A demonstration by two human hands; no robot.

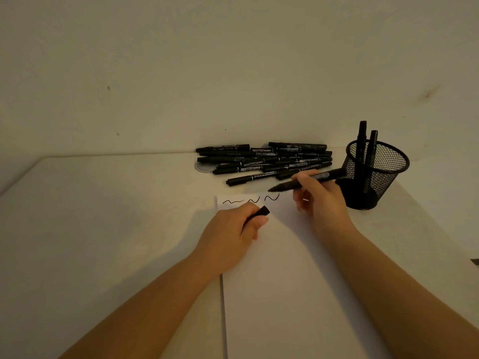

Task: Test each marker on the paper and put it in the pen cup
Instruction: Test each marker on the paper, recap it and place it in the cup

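Dimly lit white bench point(103, 229) against a plain wall point(181, 60). My right hand point(318, 195) grips an uncapped marker point(305, 181) just above the paper point(285, 281); my left hand point(233, 237) clenches its cap point(261, 212). Pen cup point(373, 174) stands right, marker pile point(264, 159) behind.

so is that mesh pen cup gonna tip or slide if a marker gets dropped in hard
Probably light: the pen cup is open wire mesh, so a hard drop might nudge it across the smooth table. Tipping seems possible, since its two markers lean tall above the rim and the base looks narrower than the top.
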